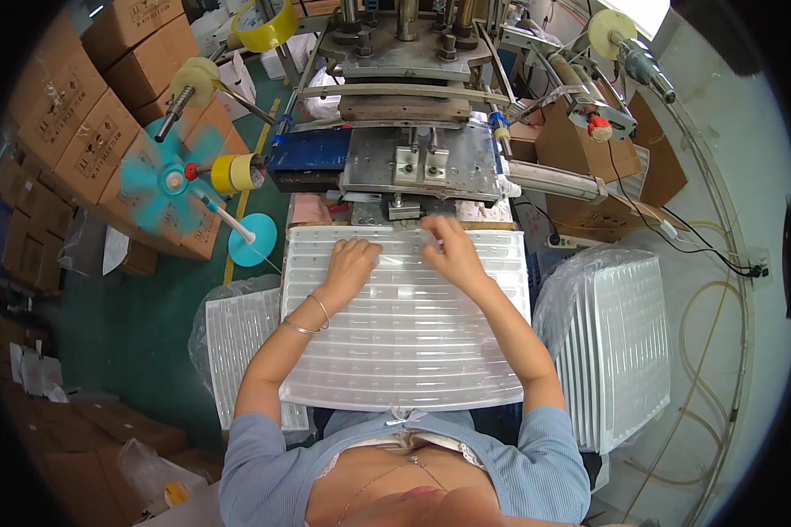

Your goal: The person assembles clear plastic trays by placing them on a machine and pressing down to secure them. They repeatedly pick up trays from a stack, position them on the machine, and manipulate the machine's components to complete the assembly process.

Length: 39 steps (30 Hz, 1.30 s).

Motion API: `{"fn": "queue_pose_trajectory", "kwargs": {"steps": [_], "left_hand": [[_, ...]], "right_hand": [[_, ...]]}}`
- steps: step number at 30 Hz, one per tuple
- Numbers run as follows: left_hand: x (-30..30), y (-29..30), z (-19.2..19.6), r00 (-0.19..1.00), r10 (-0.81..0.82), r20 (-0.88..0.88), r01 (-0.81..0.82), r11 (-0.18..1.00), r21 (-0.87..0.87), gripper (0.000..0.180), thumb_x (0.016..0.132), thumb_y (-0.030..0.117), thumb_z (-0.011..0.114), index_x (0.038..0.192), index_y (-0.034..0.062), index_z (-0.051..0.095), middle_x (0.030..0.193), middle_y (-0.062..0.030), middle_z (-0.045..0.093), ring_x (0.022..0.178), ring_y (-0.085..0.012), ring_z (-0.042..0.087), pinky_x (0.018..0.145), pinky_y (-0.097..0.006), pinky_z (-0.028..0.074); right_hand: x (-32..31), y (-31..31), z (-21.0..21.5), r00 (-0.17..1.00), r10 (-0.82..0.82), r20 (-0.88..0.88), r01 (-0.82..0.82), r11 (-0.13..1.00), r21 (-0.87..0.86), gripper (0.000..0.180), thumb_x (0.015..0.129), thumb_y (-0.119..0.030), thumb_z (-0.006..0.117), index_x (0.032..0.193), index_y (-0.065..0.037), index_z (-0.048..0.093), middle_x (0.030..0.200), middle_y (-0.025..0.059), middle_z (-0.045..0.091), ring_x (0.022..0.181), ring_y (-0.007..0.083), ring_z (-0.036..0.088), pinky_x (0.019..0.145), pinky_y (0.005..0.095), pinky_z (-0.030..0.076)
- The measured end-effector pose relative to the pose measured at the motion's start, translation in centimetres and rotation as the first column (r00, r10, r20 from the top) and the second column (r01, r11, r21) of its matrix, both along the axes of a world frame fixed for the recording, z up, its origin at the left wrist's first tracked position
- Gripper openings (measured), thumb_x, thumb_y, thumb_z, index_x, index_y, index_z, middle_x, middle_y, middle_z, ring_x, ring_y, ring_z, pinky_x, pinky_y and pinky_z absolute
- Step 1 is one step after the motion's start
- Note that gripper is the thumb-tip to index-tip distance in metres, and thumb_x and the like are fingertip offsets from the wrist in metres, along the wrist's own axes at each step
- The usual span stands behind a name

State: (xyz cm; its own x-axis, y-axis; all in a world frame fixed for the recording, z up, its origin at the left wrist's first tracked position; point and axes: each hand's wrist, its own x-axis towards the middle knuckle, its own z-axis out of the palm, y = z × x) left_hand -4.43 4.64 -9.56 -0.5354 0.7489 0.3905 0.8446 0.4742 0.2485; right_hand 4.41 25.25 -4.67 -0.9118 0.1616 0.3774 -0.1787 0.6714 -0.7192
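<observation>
A large white slotted plastic tray (404,351) lies in front of me, its near edge at my waist and its far edge by a metal press (422,167). Over the tray's far left part rests my left hand (351,266), its fingers bent and drawn together; anything within them is too small to make out. My right hand (455,253) hovers near the tray's far edge, just right of the small metal fixture (404,211). Its thumb and forefinger are apart, with nothing visible between them. Small clear pieces seem to lie in the tray's rows, hard to distinguish.
More white trays stand stacked in clear plastic at the right (624,342), and others lean at the left (246,342). A turquoise fan (174,182) spins left of the press. Cartons (88,132) are piled behind it. Tape rolls (235,173) and an open box (580,149) flank the press.
</observation>
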Motion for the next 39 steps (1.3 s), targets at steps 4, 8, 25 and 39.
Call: {"fn": "queue_pose_trajectory", "kwargs": {"steps": [4,8,25,39], "left_hand": [[-0.3,-1.5,0.0,0.998,0.054,0.020,-0.051,0.993,-0.105,0.025,0.069,0.009,0.069,0.094,0.0128,0.064,0.089,-0.0032,0.060,0.089,-0.0214,0.055,0.082,-0.037,0.036],[-0.1,-2.4,1.2,0.995,0.082,0.062,-0.073,0.987,-0.140,0.021,0.073,0.013,0.067,0.094,0.0120,0.064,0.090,-0.0036,0.061,0.090,-0.0225,0.056,0.082,-0.037,0.036],[-7.4,10.7,12.5,0.881,0.278,-0.382,-0.170,0.941,0.292,0.033,0.082,0.038,0.060,0.105,0.0147,0.065,0.098,-0.0089,0.058,0.097,-0.0253,0.048,0.084,-0.042,0.032],[-3.3,1.0,10.8,0.925,0.149,0.349,-0.368,0.576,0.730,0.024,0.088,0.022,0.061,0.100,0.0016,0.060,0.075,-0.0044,0.056,0.066,-0.0118,0.049,0.059,-0.026,0.041]], "right_hand": [[0.7,1.6,0.3,0.996,-0.051,0.079,0.064,0.981,-0.184,0.024,0.078,-0.010,0.059,0.100,-0.003,0.052,0.094,0.0125,0.060,0.078,0.0278,0.060,0.068,0.0342,0.048],[0.8,2.3,1.3,0.994,-0.084,0.070,0.093,0.987,-0.132,0.017,0.082,-0.010,0.059,0.098,-0.002,0.059,0.103,0.0108,0.061,0.080,0.0215,0.059,0.065,0.0296,0.048],[-2.3,4.1,6.5,0.926,-0.269,-0.264,0.241,0.961,-0.133,0.024,0.083,-0.008,0.063,0.105,-0.001,0.060,0.106,0.0118,0.063,0.080,0.0195,0.064,0.070,0.0284,0.052],[-11.9,3.0,7.3,0.803,-0.261,-0.536,0.491,0.799,0.347,0.017,0.071,-0.011,0.067,0.088,-0.011,0.068,0.073,0.0069,0.064,0.070,0.0263,0.061,0.066,0.0394,0.044]]}}
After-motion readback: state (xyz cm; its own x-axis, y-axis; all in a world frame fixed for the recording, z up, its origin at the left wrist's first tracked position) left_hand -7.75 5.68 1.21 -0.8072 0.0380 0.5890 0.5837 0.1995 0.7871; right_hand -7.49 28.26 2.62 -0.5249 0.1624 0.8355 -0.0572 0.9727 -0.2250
